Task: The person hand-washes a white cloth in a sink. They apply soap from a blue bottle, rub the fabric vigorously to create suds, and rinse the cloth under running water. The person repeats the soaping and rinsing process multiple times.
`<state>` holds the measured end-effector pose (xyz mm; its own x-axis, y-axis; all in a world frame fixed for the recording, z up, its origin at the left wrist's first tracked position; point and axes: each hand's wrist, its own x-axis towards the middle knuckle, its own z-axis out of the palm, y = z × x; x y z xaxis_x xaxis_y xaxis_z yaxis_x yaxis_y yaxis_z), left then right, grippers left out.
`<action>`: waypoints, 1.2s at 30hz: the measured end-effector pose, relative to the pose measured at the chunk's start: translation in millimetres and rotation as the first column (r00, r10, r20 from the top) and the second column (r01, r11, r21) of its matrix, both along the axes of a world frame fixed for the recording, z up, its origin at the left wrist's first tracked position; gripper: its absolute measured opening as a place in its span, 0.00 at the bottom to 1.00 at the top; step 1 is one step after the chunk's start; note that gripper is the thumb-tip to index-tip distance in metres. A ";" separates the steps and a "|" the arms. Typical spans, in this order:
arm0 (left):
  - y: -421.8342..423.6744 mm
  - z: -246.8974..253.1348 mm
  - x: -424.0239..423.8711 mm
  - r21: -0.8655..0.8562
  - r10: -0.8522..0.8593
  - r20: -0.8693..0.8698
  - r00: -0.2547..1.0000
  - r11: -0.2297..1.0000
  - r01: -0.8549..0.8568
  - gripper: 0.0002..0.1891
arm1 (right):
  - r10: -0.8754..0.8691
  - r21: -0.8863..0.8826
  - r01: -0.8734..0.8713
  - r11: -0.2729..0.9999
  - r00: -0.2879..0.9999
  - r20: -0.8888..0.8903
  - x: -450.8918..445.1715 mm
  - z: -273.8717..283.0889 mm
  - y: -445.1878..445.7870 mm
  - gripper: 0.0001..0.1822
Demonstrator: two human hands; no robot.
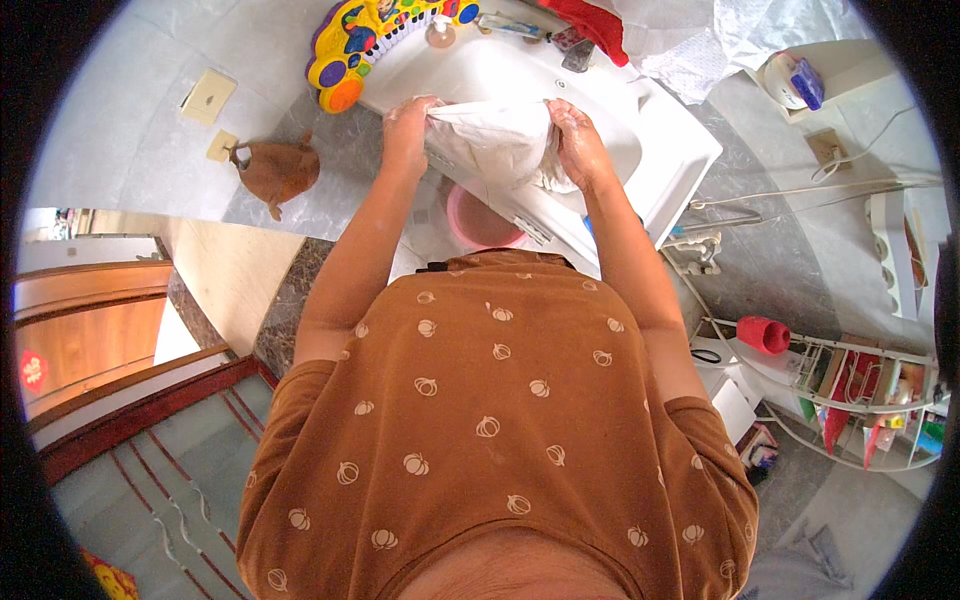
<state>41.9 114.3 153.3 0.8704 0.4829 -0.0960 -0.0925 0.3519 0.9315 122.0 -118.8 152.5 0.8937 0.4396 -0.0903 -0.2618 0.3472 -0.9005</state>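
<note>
A white cloth (pixel 487 142) is stretched between my two hands over the front edge of a white washbasin (pixel 660 142). My left hand (pixel 409 131) grips its upper left corner, and my right hand (pixel 577 142) holds the upper right side. Both hands look wet, with pale suds on the fingers. From the taut top edge the cloth hangs down in folds, and its lower right part is bunched below my right hand. The cloth hides part of the bowl and the basin's front edge. Below the basin stands a pink basin (pixel 487 217), partly covered by the cloth.
A yellow toy keyboard (pixel 345 60) and a soap pump bottle (pixel 441 32) stand at the basin's back left. A red cloth (pixel 592 26) lies at the back. A brown bag-like item (pixel 279 174) hangs on the left wall. A wire rack (pixel 847 375) with a red cup (pixel 763 335) is at right.
</note>
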 end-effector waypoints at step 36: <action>-74.8 35.9 4.1 -0.535 -0.337 -0.170 0.926 0.821 0.200 0.15 | 0.194 -0.586 0.115 0.802 0.878 0.438 31.7 -20.3 41.6 0.15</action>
<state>45.9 39.5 189.2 0.8721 0.0590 -0.4857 0.2824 0.7499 0.5982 153.7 -77.3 132.2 0.8769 0.4752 0.0725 0.2290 -0.2803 -0.9322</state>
